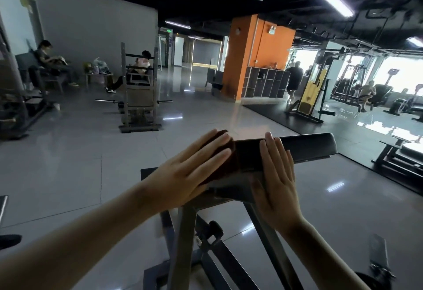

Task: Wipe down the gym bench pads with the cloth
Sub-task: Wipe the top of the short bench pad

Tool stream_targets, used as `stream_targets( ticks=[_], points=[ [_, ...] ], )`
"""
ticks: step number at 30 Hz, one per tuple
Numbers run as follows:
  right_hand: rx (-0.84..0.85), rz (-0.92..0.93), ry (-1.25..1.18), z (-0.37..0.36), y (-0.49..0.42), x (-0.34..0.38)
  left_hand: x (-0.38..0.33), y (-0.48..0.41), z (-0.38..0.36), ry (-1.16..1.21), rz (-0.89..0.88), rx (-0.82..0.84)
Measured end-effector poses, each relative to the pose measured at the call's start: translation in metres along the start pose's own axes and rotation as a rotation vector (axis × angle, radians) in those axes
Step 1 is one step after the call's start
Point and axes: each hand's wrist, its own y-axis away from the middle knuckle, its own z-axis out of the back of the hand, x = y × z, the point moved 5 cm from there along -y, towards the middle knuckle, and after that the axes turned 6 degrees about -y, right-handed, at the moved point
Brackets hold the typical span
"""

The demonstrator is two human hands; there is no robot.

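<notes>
A black padded bench pad (306, 147) runs from the centre toward the right on a grey metal frame (185, 232). A dark brown cloth (225, 159) lies over the pad's left end. My left hand (187, 175) presses flat on the cloth with straight fingers. My right hand (274, 172) rests flat on the pad just right of the cloth, fingers straight and pointing away from me. The part of the pad under the cloth and hands is hidden.
A squat rack with a barbell (137, 97) stands ahead on the left, with people sitting on benches by the wall. An orange pillar (258, 51) with cubbies is at centre right. Another bench frame (398, 152) and more machines stand to the right. Glossy tiled floor surrounds the bench.
</notes>
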Motion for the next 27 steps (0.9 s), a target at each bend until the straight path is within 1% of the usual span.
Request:
stream_targets(
  ticks=[2, 4, 6, 9, 12, 15, 17, 20, 24, 27],
  points=[
    [-0.032, -0.009, 0.004, -0.003, 0.0, 0.002, 0.001, 0.006, -0.003, -0.025, -0.016, -0.033],
    [-0.062, -0.016, 0.036, -0.007, 0.0, 0.003, -0.01, -0.009, -0.008, -0.064, -0.034, -0.041],
    [-0.078, -0.012, 0.069, -0.009, 0.0, 0.004, -0.024, -0.036, -0.011, -0.15, -0.103, -0.028],
    [-0.047, -0.007, 0.114, -0.008, 0.0, 0.002, -0.033, -0.057, -0.012, -0.26, -0.219, -0.016],
    [-0.008, 0.009, 0.149, -0.004, 0.001, -0.002, -0.027, -0.045, -0.011, -0.226, -0.249, -0.117],
    [0.032, 0.004, 0.141, -0.002, 0.002, -0.001, -0.011, -0.014, -0.016, -0.18, -0.201, -0.224],
    [0.072, -0.021, 0.136, -0.002, 0.002, 0.001, -0.001, 0.005, -0.02, -0.17, -0.196, -0.212],
    [0.138, -0.038, 0.138, 0.001, 0.001, 0.002, 0.007, 0.017, -0.022, -0.18, -0.244, -0.153],
    [0.226, -0.019, 0.084, 0.007, 0.001, 0.002, -0.006, -0.003, -0.019, -0.189, -0.22, -0.101],
    [0.302, -0.039, 0.012, 0.012, 0.0, 0.006, -0.03, -0.026, -0.017, -0.288, -0.204, -0.065]
  ],
)
